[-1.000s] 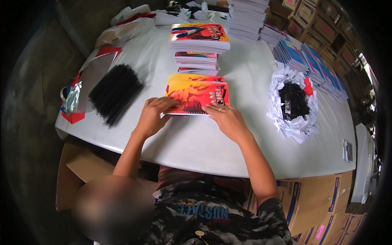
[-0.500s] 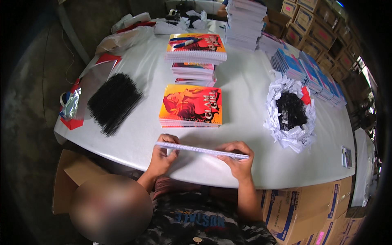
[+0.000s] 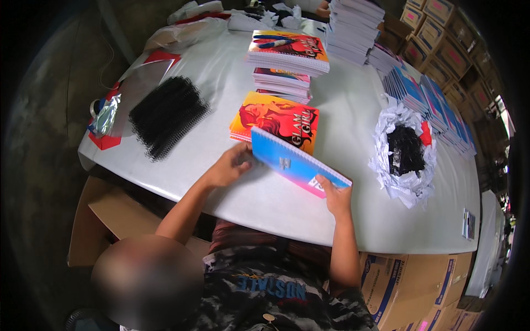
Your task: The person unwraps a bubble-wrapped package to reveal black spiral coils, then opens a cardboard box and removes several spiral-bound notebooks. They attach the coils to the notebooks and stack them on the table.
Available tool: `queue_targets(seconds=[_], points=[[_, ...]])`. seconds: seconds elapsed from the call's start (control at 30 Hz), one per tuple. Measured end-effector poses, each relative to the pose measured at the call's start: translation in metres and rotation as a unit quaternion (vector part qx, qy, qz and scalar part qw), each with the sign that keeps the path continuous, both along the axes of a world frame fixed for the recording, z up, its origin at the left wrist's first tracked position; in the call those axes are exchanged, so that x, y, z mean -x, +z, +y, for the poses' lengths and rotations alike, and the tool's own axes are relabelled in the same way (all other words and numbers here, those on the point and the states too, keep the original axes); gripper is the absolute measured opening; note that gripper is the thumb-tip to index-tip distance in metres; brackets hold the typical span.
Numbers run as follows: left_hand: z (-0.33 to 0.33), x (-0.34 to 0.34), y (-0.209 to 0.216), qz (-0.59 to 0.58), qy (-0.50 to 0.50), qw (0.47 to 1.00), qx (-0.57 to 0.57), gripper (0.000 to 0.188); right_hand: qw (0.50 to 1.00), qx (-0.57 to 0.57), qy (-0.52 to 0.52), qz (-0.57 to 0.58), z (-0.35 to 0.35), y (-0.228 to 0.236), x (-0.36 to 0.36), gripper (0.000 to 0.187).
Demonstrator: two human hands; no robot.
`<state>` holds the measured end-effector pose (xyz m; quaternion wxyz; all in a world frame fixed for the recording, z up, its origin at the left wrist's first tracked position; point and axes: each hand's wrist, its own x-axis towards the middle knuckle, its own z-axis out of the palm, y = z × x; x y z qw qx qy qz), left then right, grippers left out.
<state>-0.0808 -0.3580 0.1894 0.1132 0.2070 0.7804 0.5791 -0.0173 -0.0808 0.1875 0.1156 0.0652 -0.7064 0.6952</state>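
A spiral notebook is tilted above the near part of the table, its blue cover fading to pink and facing me. My right hand grips its right end, thumb on the cover and fingers behind. At its left edge my left hand is open, thumb apart from the curled fingers; some fingertips may be hidden behind the notebook. Just beyond lies a short stack of red and yellow notebooks, partly covered by the blue one. Farther back, a taller notebook stack carries blue pens.
Black spiral binding coils lie on the white-covered table at left. At right sits a ring of crumpled paper around black scraps. Blue notebooks and a tall stack stand behind. Cardboard boxes are below the right edge.
The notebook has turned from edge-on to show its blue cover, its right end now lower. My left hand has loosened from its left end; my right hand keeps its grip. The view has shifted.
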Motion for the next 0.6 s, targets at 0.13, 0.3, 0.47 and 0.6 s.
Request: queue_targets(seconds=[0.13, 0.3, 0.47, 0.6], points=[[-0.017, -0.014, 0.002, 0.061, -0.079, 0.988, 0.116, 0.038, 0.993, 0.102, 0.038, 0.043, -0.019, 0.018, -0.013, 0.024], [-0.112, 0.042, 0.019, 0.291, 0.305, 0.801, 0.424, 0.033, 0.994, -0.027, 0.090, 0.056, -0.002, -0.005, -0.013, 0.025], [-0.100, 0.031, -0.022, 0.234, 0.303, 0.773, 0.506, 0.033, 0.992, 0.016, 0.071, 0.105, -0.014, 0.008, -0.012, 0.025], [-0.084, 0.034, -0.028, 0.298, 0.308, 0.770, 0.474, 0.026, 0.991, 0.006, 0.079, 0.111, -0.009, -0.001, -0.010, 0.026]])
